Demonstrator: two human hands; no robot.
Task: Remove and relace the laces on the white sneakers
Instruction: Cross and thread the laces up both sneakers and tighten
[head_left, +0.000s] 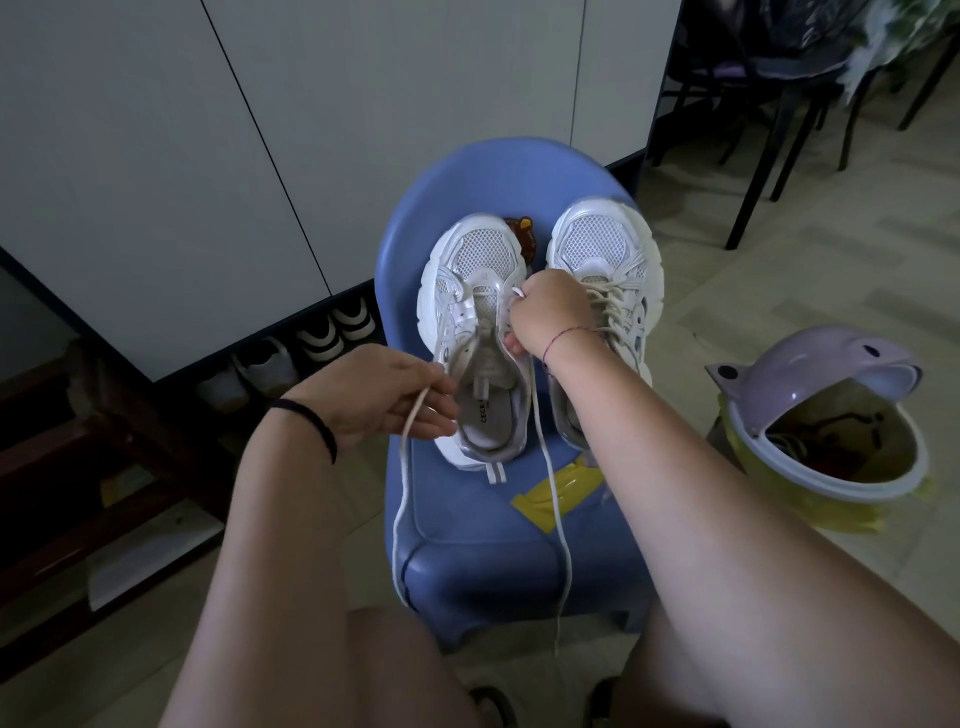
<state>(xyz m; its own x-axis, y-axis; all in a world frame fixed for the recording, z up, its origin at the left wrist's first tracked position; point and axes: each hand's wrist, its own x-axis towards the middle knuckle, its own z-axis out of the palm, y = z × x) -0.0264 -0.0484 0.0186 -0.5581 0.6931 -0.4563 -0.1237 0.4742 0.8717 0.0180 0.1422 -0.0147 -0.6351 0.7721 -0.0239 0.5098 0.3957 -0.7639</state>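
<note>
While lace (401, 467) trails below left grip (374, 395), right grip (550, 312) pinching its tip

right sneaker (597, 244): heel and part of the laces hidden behind the right hand (550, 312) and forearm | sticker (522, 231) on the chair (467, 530): mostly tucked behind both toes, can't read it | lace (558, 519): loose end fades out near the bottom edge | bin (810, 467): stuff inside too dark to make out | shoes (311, 343) under the cabinet (156, 156): just dim shapes
</note>
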